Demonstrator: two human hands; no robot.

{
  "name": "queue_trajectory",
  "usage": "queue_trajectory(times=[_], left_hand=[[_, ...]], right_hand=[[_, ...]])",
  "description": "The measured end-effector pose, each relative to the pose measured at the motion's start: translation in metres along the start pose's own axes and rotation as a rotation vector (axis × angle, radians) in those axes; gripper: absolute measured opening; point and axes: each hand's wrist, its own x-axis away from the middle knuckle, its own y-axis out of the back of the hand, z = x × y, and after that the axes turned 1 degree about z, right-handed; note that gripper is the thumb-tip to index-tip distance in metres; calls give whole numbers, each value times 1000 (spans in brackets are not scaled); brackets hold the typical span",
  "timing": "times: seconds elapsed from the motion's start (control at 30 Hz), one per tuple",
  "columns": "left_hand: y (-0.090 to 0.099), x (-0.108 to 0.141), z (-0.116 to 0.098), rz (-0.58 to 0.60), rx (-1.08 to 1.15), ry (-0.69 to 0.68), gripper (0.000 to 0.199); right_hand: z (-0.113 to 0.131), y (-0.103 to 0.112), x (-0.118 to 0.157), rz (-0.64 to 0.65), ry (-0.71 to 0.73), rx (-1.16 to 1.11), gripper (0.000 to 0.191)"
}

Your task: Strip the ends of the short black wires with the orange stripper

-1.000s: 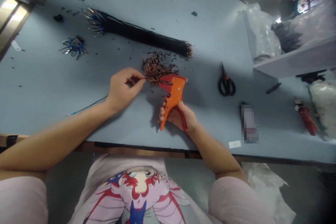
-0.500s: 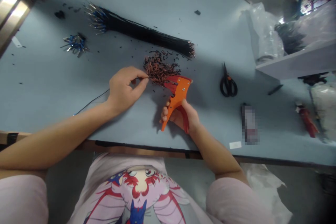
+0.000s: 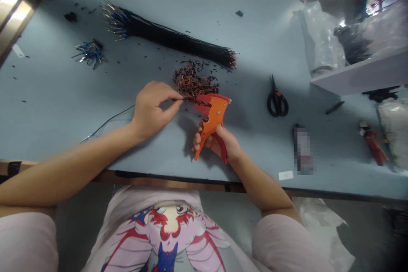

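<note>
Between thumb and forefinger, my left hand (image 3: 156,104) pinches a thin black wire (image 3: 117,114). Its tail runs back past my wrist to a blue-and-metal end on the table, and its front end points at the stripper's jaws. Wrapped around the handles of an orange and red wire stripper (image 3: 217,112) is my right hand (image 3: 219,142). Whether the wire tip lies inside the jaws is hard to make out. Just beyond the jaws spreads a pile of short copper and black scraps (image 3: 193,80). Behind it lies a long bundle of black wires (image 3: 178,40) with blue-and-metal ends at the left.
A small heap of blue-tipped pieces (image 3: 91,53) lies at the left. To the right are black scissors (image 3: 277,100), a pixelated oblong object (image 3: 303,151), a white label (image 3: 286,175) and a red-handled tool (image 3: 372,144). Plastic bags (image 3: 325,42) sit at the far right.
The stripper has shifted slightly left and down, its jaws coming closer to my left fingers. My left hand has moved slightly right with the wire, and more of its tail end shows.
</note>
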Motion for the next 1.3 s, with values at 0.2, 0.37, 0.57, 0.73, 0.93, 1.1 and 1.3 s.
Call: queue_trajectory(times=[0.2, 0.37, 0.57, 0.73, 0.93, 1.1, 1.3], left_hand=[[0, 1, -3, 22, -1, -9, 7], [-2, 4, -5, 49, 5, 16, 6], [-2, 3, -4, 16, 3, -20, 6], [-1, 3, -4, 18, 4, -22, 7], [-5, 6, -4, 56, 22, 17, 7], [-5, 6, -6, 71, -1, 25, 7], [-4, 6, -5, 36, -4, 53, 7]], right_hand=[[-2, 2, 1, 47, 4, 12, 46], [-2, 0, 2, 51, 9, 34, 46], [0, -3, 4, 46, -22, 8, 44], [-1, -5, 4, 41, -26, 19, 45], [-1, -5, 5, 44, -21, 9, 43], [-1, -5, 6, 28, -20, -1, 42], [-1, -6, 6, 4, -27, 19, 44]])
